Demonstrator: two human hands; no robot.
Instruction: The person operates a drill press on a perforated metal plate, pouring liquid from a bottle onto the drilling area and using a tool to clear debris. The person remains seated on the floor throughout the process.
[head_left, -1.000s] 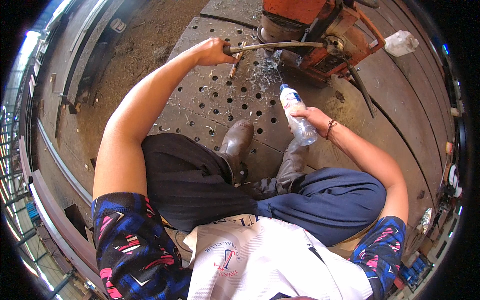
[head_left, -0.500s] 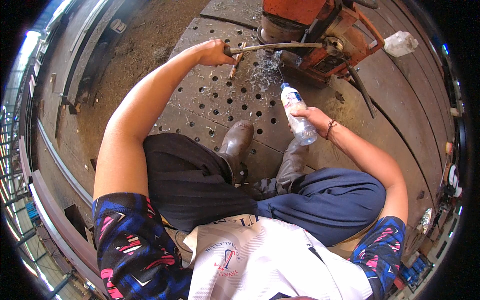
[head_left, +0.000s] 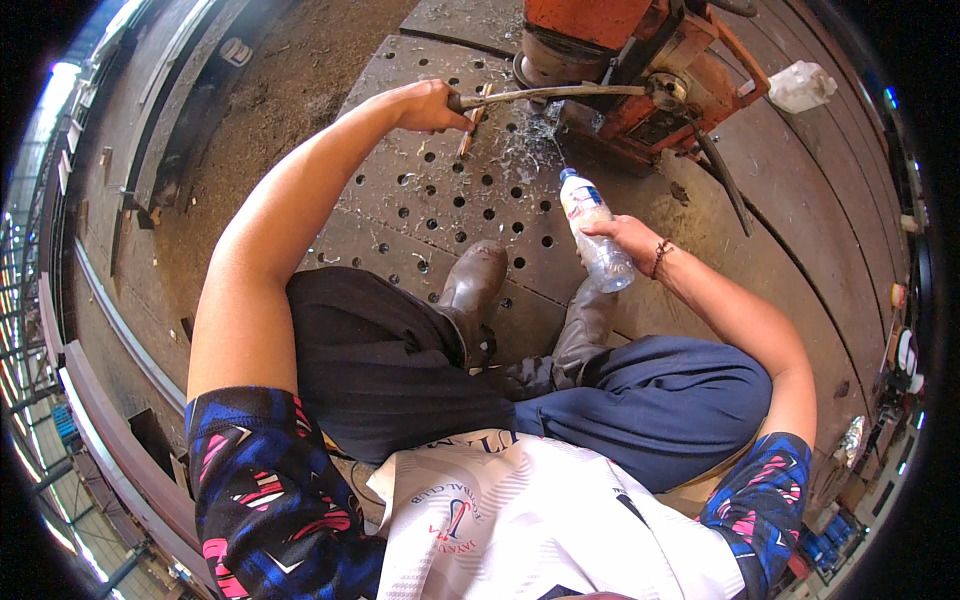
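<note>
An orange magnetic drill (head_left: 572,38) stands at the top of the view on a steel plate with rows of round holes (head_left: 430,205). My left hand (head_left: 426,106) is closed round the dark grip of the drill's long feed lever (head_left: 565,92), arm stretched forward. In my right hand (head_left: 632,240) is a clear plastic bottle (head_left: 590,208) with a blue cap, tilted with its top toward the drill. A thin line of liquid runs from the cap toward the drill's lower end. Curly metal shavings (head_left: 532,152) lie around there. The cutting tip is hard to make out.
Another dark lever (head_left: 722,182) sticks out from the drill's right side. A whitish plastic container (head_left: 802,87) lies beyond it. My boots (head_left: 476,275) rest on the plate. Steel beams (head_left: 165,110) and a small white tub (head_left: 236,52) are at the left.
</note>
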